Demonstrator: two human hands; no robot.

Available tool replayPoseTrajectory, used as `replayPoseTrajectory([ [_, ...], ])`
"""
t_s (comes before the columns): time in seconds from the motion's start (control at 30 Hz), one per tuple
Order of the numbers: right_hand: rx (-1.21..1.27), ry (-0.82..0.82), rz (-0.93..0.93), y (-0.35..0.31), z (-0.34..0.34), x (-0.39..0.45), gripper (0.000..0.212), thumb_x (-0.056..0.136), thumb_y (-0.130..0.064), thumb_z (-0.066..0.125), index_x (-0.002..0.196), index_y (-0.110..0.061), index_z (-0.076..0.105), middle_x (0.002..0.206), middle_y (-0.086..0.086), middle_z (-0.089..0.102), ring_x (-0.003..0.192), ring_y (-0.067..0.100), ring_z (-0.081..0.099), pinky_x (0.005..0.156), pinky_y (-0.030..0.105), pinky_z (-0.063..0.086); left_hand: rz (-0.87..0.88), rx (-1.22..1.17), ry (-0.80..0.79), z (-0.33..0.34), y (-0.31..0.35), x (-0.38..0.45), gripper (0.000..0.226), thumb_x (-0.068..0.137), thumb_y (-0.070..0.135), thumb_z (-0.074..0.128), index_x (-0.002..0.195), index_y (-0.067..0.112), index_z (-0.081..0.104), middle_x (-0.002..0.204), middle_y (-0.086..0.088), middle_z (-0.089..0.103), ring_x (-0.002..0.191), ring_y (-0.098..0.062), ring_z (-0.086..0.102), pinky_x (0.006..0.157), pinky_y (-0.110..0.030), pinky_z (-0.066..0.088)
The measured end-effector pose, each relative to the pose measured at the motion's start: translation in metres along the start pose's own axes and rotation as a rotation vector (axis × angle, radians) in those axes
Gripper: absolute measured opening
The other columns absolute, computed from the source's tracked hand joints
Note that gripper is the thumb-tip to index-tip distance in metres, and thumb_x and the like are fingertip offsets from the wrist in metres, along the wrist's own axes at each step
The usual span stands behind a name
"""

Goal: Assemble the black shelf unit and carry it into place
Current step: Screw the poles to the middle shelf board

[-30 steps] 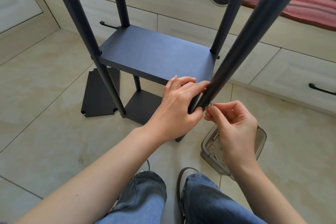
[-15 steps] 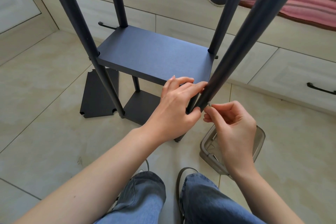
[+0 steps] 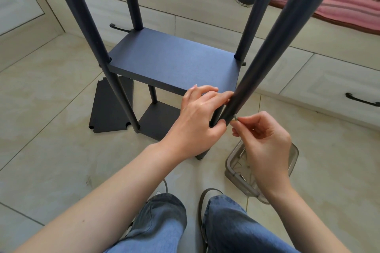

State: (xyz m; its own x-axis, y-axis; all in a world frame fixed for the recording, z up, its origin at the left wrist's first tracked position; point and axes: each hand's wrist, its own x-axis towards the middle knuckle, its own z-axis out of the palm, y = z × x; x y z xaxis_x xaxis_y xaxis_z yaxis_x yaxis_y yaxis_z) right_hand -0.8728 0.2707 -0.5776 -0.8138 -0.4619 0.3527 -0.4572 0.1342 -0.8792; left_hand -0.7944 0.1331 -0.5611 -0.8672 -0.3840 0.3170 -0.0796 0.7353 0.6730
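Note:
The black shelf unit stands on the tiled floor with several upright poles and a mounted shelf board [image 3: 174,63]. A lower board [image 3: 158,121] sits near the floor. My left hand [image 3: 197,121] grips the near right pole [image 3: 277,47] just below the shelf board's corner. My right hand [image 3: 265,139] pinches a small metal pin [image 3: 235,117] against the side of that pole. A loose black shelf board [image 3: 109,107] lies flat on the floor at the left.
A clear grey plastic box [image 3: 292,160] with small hardware sits on the floor under my right wrist. Cream drawers with black handles [image 3: 362,99] run along the back, topped by pink cushions [image 3: 339,4]. My jeans-clad legs [image 3: 164,228] are at the bottom.
Both hands stay at the near right pole. My right hand has shifted the pin slightly at the pole's side; the view has moved a little.

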Motion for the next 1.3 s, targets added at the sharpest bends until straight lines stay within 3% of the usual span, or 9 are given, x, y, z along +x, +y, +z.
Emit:
replayPoseTrajectory([
  [0.17,-0.371,0.01,-0.367,0.003,-0.004,0.0,0.008,0.081,-0.004,0.077,0.082,-0.001,0.07,0.076,0.006,0.069,0.066,0.018,0.064,0.069,0.017,0.049,0.004,0.016,-0.004,-0.003,0.003,0.002,0.049,0.088,0.022,0.055,0.135,0.013,0.06,0.116,0.001,0.066,0.129,-0.014,0.037,0.116,-0.036,0.013],
  [0.4,-0.481,0.018,-0.448,0.007,-0.006,0.0,0.01,0.078,0.002,0.079,0.084,0.001,0.07,0.077,0.011,0.067,0.064,0.023,0.061,0.066,0.022,0.046,-0.062,0.086,-0.127,-0.014,0.015,0.016,0.037,0.094,0.018,0.061,0.131,0.021,0.06,0.112,0.006,0.065,0.132,-0.019,0.036,0.116,-0.04,0.017],
  [0.5,-0.413,0.03,-0.369,0.005,-0.004,-0.001,0.01,0.08,-0.003,0.079,0.084,-0.002,0.07,0.075,0.006,0.068,0.064,0.017,0.062,0.067,0.014,0.045,-0.095,0.107,-0.161,-0.016,0.02,0.022,0.029,0.094,0.016,0.06,0.123,0.024,0.059,0.108,0.01,0.064,0.131,-0.017,0.034,0.111,-0.034,0.017],
  [0.63,-0.081,0.008,-0.052,0.001,-0.002,-0.004,0.007,0.084,-0.011,0.076,0.087,-0.011,0.069,0.075,-0.011,0.069,0.073,0.006,0.068,0.069,0.014,0.052,-0.156,0.094,-0.227,-0.021,0.026,0.029,0.029,0.094,0.01,0.057,0.119,0.024,0.058,0.107,0.007,0.065,0.129,-0.016,0.033,0.108,-0.036,0.026],
  [0.83,0.239,0.048,0.25,-0.003,0.007,-0.006,0.008,0.084,-0.005,0.075,0.085,-0.011,0.07,0.074,0.001,0.073,0.069,0.014,0.071,0.067,0.02,0.055,-0.198,0.175,-0.373,-0.035,0.032,0.049,0.028,0.093,0.008,0.056,0.112,0.029,0.058,0.111,0.002,0.065,0.126,-0.025,0.041,0.101,-0.043,0.043],
  [1.07,0.325,0.066,0.279,-0.005,0.009,-0.008,0.004,0.089,-0.007,0.07,0.088,-0.01,0.07,0.077,0.005,0.074,0.068,0.018,0.071,0.067,0.025,0.058,-0.184,0.192,-0.402,-0.043,0.042,0.055,0.021,0.092,0.011,0.066,0.106,0.026,0.067,0.099,0.007,0.073,0.099,-0.017,0.064,0.098,-0.045,0.05],
  [1.3,0.413,0.089,0.329,-0.006,0.012,-0.002,0.005,0.089,-0.003,0.068,0.086,-0.004,0.065,0.072,0.006,0.073,0.064,0.017,0.07,0.063,0.024,0.057,-0.183,0.193,-0.395,-0.041,0.044,0.052,0.024,0.091,0.017,0.074,0.113,0.023,0.067,0.104,0.006,0.073,0.104,-0.015,0.066,0.102,-0.044,0.05],
])
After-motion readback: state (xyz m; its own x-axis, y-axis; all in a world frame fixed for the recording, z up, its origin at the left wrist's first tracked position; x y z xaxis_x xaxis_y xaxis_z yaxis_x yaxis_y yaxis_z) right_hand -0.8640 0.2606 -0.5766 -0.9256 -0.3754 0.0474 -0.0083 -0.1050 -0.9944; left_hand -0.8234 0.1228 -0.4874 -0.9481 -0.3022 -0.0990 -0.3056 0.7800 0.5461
